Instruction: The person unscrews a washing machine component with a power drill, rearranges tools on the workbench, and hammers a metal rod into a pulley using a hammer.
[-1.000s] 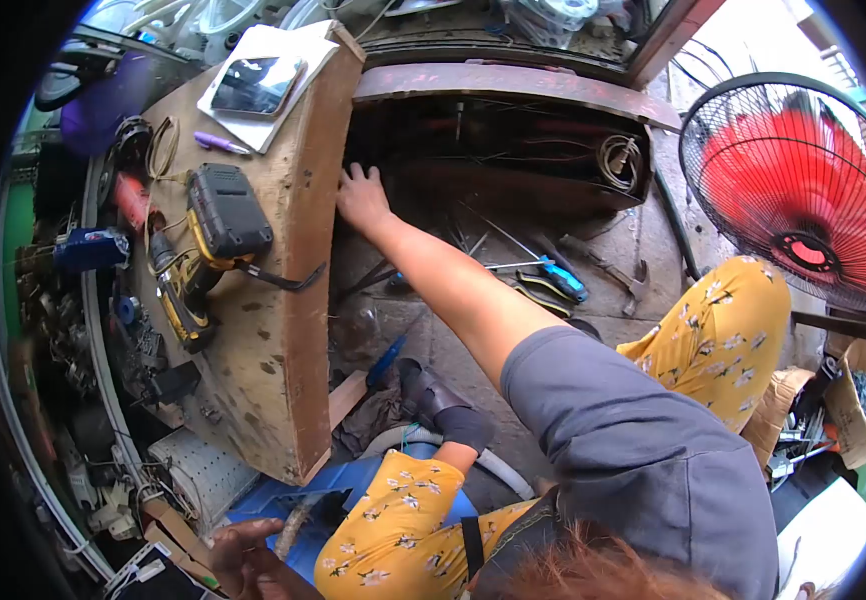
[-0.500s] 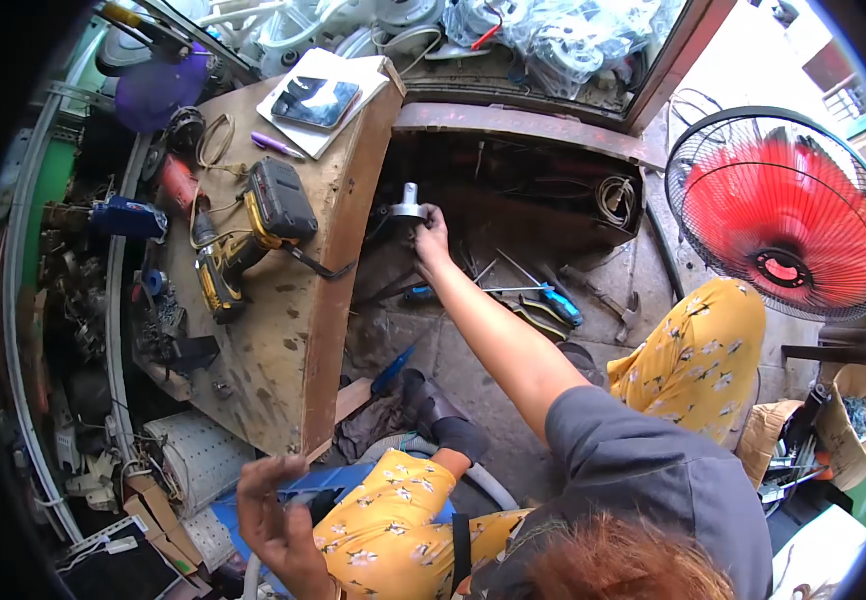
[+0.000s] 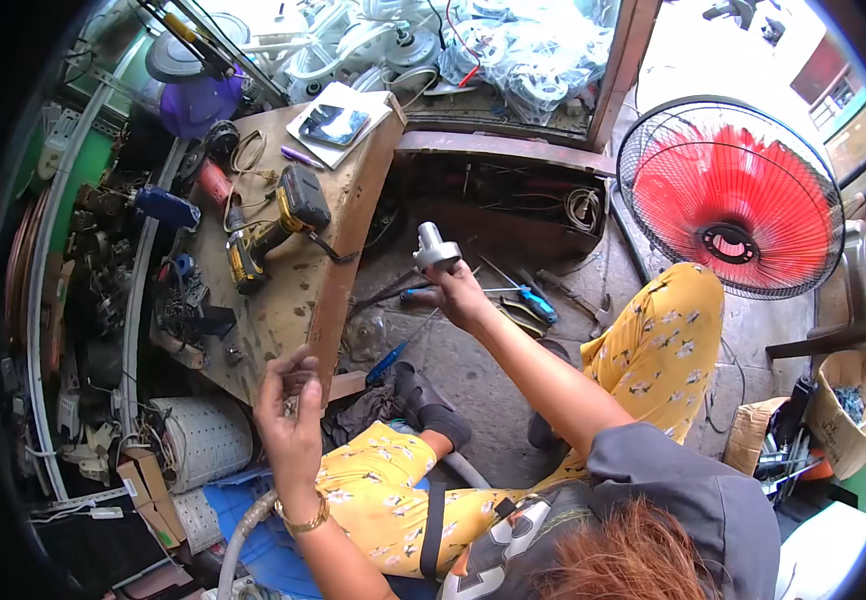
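My right hand [image 3: 458, 292] grips a silver flanged metal part with a short round shaft [image 3: 435, 246], its shaft pointing up, above the floor beyond my legs. My left hand [image 3: 291, 405], with a gold band at the wrist, is raised near the front corner of the wooden bench [image 3: 318, 335]. Its fingers are loosely bent and apart, and nothing shows in them. Below and beyond the right hand, screwdrivers with blue handles [image 3: 538, 304], pliers [image 3: 515, 318] and a hammer [image 3: 593, 305] lie on the floor.
On the bench are a yellow and black cordless drill [image 3: 273, 225], a red angle grinder [image 3: 216, 182], a phone [image 3: 335, 123] on white paper and a purple pen [image 3: 302, 157]. A red fan [image 3: 731, 195] stands at right, above a paper bag [image 3: 853, 410].
My right hand has drawn the metal part back toward me and tilted it. My left hand has risen, showing more forearm. The camera view has shifted a little.
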A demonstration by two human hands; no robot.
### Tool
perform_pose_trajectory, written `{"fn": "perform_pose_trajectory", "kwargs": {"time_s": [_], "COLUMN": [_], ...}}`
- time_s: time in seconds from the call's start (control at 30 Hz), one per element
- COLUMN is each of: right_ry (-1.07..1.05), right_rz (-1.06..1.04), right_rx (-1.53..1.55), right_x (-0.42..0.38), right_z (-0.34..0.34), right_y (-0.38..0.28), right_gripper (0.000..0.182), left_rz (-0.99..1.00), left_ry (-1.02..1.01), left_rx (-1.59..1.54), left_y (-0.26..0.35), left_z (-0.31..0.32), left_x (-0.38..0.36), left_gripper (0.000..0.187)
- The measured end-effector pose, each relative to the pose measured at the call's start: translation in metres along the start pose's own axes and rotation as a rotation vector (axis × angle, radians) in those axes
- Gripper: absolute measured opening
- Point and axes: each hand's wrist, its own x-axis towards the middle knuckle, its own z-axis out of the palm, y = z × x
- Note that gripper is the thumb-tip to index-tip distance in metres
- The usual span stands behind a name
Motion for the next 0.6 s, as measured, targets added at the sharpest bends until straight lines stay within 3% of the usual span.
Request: {"fn": "perform_pose_trajectory", "kwargs": {"time_s": [0.1,0.13,0.23,0.33,0.4,0.47,0.6], "right_ry": [-0.133,-0.152,-0.327,-0.332,-0.404,-0.389,-0.373], "right_rz": [-0.582,-0.662,-0.837,-0.883,-1.123,-1.124,-1.197], "right_rx": [-0.493,-0.607,-0.627,-0.645,-0.735,-0.805,-0.871], "right_x": [-0.029,-0.045,-0.077,-0.106,-0.113,-0.123,-0.133], "right_z": [0.026,0.038,0.062,0.088,0.092,0.095,0.098], "right_y": [-0.020,-0.032,-0.047,-0.058,-0.059,-0.059,-0.062], "right_gripper": [0.019,0.024,0.027,0.019,0.021,0.017,0.023], "left_rz": [0.075,0.087,0.092,0.266,0.438,0.557,0.554], "left_ry": [-0.023,-0.034,-0.122,-0.190,-0.192,-0.202,-0.199], "left_rx": [0.067,0.047,-0.128,-0.212,-0.192,-0.109,-0.146], "left_y": [-0.004,-0.003,-0.005,0.009,0.011,0.014,0.018], "left_z": [0.009,0.015,0.038,0.057,0.067,0.070,0.072], "left_x": [-0.004,-0.006,-0.015,-0.022,-0.024,-0.027,-0.035], "left_gripper": [0.029,0.031,0.043,0.053,0.058,0.059,0.058]}}
